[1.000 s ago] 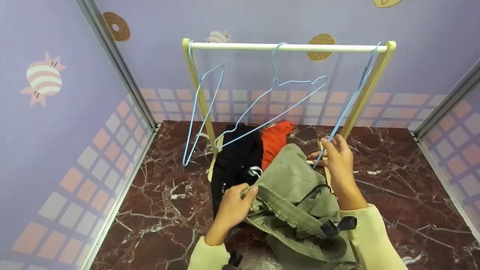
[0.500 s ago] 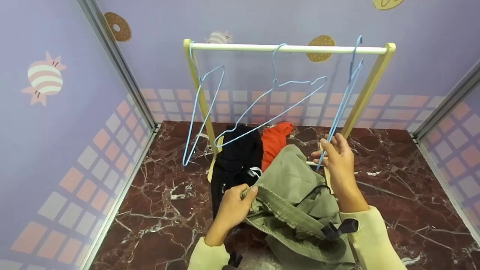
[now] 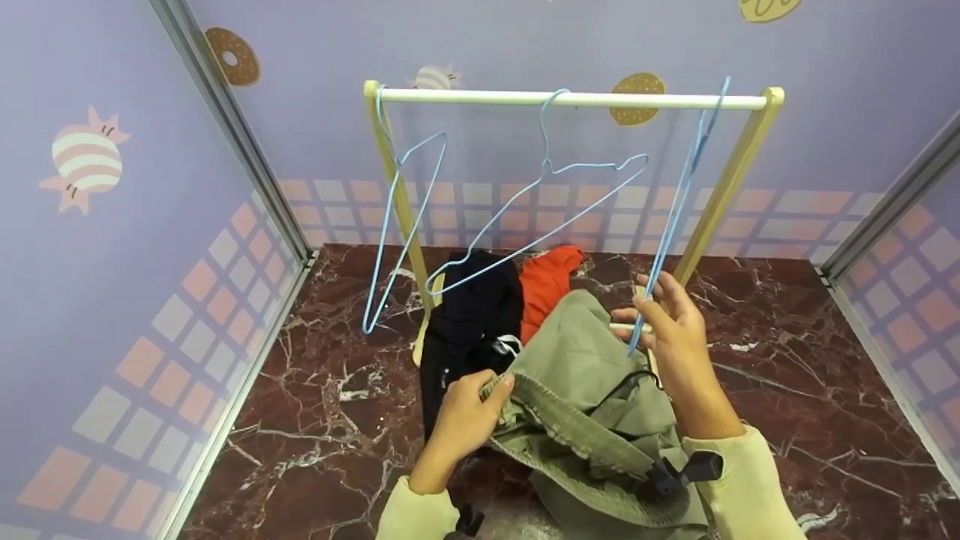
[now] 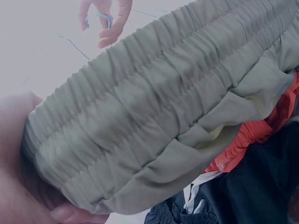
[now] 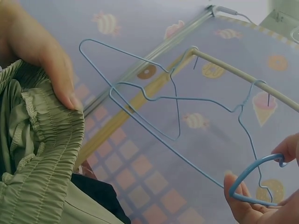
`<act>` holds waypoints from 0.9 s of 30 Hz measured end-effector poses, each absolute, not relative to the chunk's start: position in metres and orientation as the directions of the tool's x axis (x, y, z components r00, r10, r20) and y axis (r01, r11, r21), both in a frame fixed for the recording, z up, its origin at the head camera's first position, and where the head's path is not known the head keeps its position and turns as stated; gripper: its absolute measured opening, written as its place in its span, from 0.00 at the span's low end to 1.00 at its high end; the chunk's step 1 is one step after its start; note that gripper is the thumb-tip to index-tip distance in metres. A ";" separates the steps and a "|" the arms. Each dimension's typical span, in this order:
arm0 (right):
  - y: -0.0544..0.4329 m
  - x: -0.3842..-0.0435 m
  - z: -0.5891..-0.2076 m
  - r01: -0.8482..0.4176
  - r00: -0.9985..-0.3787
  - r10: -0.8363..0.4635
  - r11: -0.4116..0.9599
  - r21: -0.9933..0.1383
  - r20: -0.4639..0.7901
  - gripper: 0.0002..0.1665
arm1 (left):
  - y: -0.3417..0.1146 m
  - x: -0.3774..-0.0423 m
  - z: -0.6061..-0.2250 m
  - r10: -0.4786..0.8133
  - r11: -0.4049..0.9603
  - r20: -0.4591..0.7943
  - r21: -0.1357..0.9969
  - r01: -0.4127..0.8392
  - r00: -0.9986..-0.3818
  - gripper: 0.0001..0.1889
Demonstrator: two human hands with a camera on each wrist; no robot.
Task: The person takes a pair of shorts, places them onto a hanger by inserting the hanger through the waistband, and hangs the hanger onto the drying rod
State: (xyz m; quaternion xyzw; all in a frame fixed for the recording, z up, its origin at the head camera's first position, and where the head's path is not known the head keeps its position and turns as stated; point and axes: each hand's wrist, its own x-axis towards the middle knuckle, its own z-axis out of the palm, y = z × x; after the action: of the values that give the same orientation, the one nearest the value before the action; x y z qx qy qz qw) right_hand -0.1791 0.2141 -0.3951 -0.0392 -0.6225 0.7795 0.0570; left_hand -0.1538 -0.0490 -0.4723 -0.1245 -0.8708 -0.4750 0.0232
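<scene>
An olive-green elastic-waisted garment, like pants (image 3: 574, 334), lies in front of me in the head view. My left hand (image 3: 469, 412) pinches the gathered edge of its waistband (image 4: 140, 93), thumb on top. Part of the waist gapes toward me. Over the garment's right side, my right hand (image 3: 679, 330) holds a light-blue wire hanger (image 3: 677, 206) by its lower end, between thumb and fingers. That hanger tilts up and away, its hook overlapping the rail's right part. Up close in the right wrist view, the hanger's rounded corner (image 5: 245, 171) crosses the fingers.
A small rack with a white rail (image 3: 480, 97) and wooden posts stands behind. Two more blue hangers hang there, a left hanger (image 3: 388, 220) and a middle hanger (image 3: 544, 231). Black clothing (image 3: 472, 300) and a red garment (image 3: 551, 285) lie on the dark marbled surface (image 3: 300, 420). Patterned walls enclose it.
My right hand has lifted the hanger's hook off the right end of the rail and brought it left and slightly toward me. The left hand and green pants have stayed put.
</scene>
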 end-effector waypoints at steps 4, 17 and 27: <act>0.217 -0.176 -0.398 -0.017 -0.993 0.122 -0.188 -0.982 -0.006 0.39 | -0.049 -0.154 -0.474 0.199 0.511 0.159 0.825 0.241 -0.967 0.22; 0.223 -0.174 -0.409 -0.060 -0.988 0.147 -0.113 -0.992 0.043 0.35 | -0.049 -0.155 -0.476 0.202 0.503 0.153 0.831 0.236 -0.967 0.23; 0.226 -0.173 -0.415 -0.045 -0.980 0.196 -0.093 -0.995 0.026 0.41 | -0.048 -0.155 -0.476 0.205 0.499 0.161 0.832 0.244 -0.966 0.23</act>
State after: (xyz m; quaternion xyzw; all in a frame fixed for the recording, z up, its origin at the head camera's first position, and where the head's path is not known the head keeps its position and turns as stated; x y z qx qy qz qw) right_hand -0.1734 0.2257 -0.4148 -0.0564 -0.6685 0.7371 0.0815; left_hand -0.1551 -0.0481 -0.4761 -0.1296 -0.8655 -0.4835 0.0204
